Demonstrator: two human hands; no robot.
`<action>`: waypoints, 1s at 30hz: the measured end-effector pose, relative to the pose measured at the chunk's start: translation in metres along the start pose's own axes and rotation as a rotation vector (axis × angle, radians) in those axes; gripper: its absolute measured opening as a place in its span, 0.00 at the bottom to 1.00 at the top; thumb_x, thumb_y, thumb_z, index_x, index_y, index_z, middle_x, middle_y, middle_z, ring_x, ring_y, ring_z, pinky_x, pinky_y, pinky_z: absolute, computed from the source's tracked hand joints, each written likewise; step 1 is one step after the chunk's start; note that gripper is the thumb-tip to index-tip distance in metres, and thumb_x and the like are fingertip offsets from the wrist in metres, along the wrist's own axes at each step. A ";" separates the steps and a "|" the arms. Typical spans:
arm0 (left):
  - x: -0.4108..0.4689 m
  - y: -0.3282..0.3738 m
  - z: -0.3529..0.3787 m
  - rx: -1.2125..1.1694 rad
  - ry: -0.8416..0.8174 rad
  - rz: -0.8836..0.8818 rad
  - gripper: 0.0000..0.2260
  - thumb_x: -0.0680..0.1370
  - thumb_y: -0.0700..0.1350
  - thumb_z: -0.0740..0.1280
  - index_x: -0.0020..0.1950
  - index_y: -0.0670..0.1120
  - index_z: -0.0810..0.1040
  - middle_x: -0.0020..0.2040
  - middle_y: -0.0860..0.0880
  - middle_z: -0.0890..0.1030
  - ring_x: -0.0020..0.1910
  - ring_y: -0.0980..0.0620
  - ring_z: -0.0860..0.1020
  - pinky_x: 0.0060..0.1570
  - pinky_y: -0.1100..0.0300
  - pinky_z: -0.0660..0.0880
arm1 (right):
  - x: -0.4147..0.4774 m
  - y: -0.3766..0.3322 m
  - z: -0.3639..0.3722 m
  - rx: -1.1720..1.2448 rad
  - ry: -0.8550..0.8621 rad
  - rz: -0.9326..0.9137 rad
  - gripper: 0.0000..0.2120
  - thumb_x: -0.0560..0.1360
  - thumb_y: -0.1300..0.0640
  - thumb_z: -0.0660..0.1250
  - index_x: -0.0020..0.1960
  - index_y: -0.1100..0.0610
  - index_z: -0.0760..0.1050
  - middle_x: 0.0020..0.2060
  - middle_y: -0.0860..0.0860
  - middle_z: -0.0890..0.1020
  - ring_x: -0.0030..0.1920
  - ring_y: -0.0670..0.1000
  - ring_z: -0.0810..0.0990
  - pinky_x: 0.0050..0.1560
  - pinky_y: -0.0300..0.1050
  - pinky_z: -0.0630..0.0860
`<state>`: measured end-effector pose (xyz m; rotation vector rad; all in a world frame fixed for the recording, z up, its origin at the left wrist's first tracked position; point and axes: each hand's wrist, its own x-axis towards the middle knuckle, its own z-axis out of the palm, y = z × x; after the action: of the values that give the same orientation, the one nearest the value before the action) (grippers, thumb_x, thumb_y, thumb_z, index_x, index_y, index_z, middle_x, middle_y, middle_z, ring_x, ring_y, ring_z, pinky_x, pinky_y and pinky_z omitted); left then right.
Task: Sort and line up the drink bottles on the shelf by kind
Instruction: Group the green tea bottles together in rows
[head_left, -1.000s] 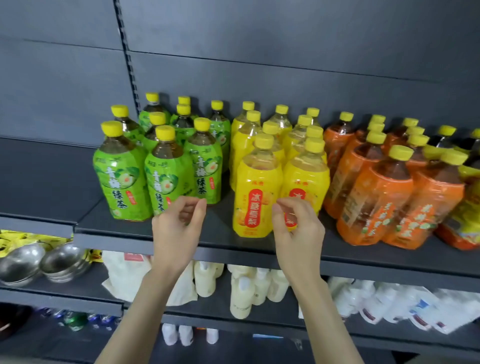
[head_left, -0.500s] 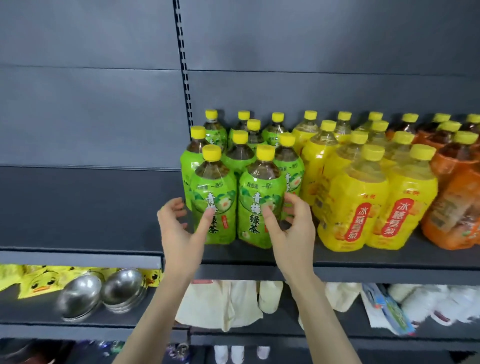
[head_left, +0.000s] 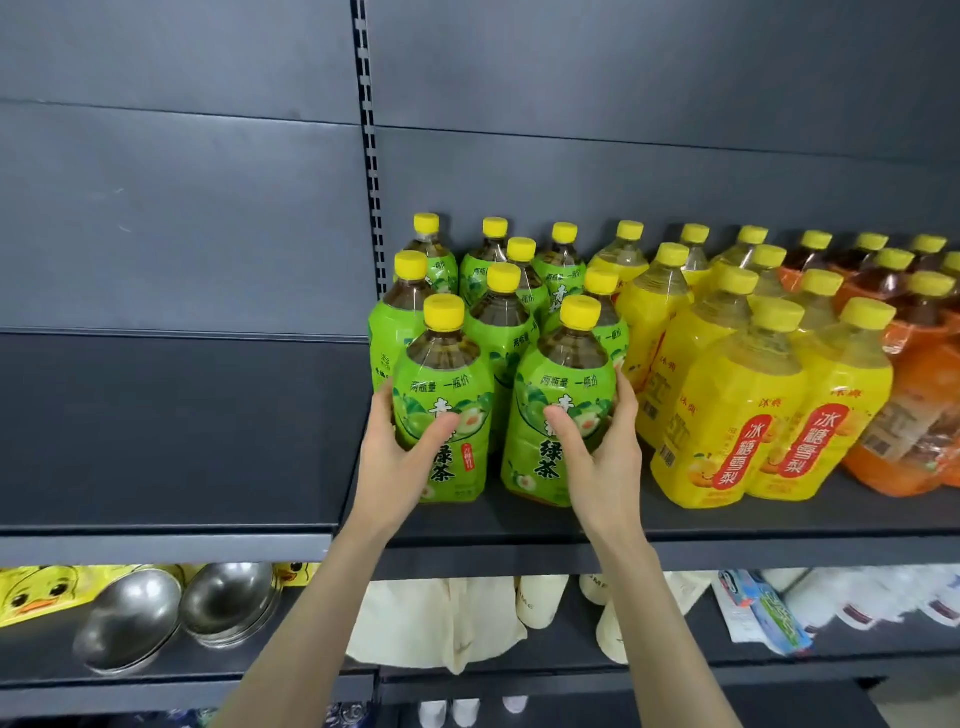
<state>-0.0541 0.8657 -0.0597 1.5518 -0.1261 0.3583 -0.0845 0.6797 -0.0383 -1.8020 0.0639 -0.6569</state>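
Observation:
Several green-label tea bottles with yellow caps stand clustered on the dark shelf (head_left: 727, 525). My left hand (head_left: 400, 457) wraps the front left green bottle (head_left: 447, 395). Around the front right green bottle (head_left: 558, 395) my right hand (head_left: 597, 457) is closed, thumb across the label. To the right stand several yellow-label bottles (head_left: 727, 426), and beyond them several orange-label bottles (head_left: 914, 395) run out of view at the right edge.
The shelf section (head_left: 171, 431) left of the green bottles holds nothing. A slotted upright (head_left: 370, 145) divides the back panel. On the lower shelf sit metal bowls (head_left: 171, 618), yellow duck packets (head_left: 36, 592), cream bags (head_left: 441, 623) and white packs (head_left: 857, 603).
The view has swung left and closer to the green bottles. Both hands moved from in front of the yellow bottles to the two front green bottles and closed around them.

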 end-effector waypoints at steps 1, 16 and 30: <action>0.000 -0.001 -0.001 -0.006 0.011 -0.001 0.29 0.70 0.53 0.73 0.69 0.51 0.66 0.56 0.58 0.80 0.56 0.59 0.79 0.46 0.65 0.79 | 0.002 0.002 -0.002 0.005 -0.003 -0.013 0.40 0.71 0.40 0.68 0.76 0.49 0.54 0.70 0.43 0.68 0.69 0.42 0.67 0.68 0.43 0.67; -0.006 0.005 -0.008 -0.011 -0.052 0.032 0.29 0.72 0.54 0.66 0.71 0.47 0.65 0.56 0.58 0.79 0.54 0.61 0.79 0.44 0.70 0.76 | 0.000 0.012 -0.012 -0.103 0.122 0.013 0.36 0.75 0.44 0.67 0.76 0.53 0.55 0.72 0.50 0.61 0.72 0.49 0.61 0.71 0.46 0.62; -0.015 0.007 -0.043 -0.054 -0.115 0.033 0.26 0.76 0.58 0.65 0.70 0.49 0.67 0.58 0.57 0.80 0.57 0.58 0.79 0.48 0.67 0.76 | -0.035 -0.002 0.072 0.349 -0.549 0.101 0.29 0.76 0.50 0.67 0.74 0.50 0.63 0.66 0.42 0.75 0.65 0.40 0.74 0.63 0.36 0.72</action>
<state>-0.0770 0.9061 -0.0588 1.5188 -0.2495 0.2890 -0.0808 0.7557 -0.0632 -1.5696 -0.3102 -0.0763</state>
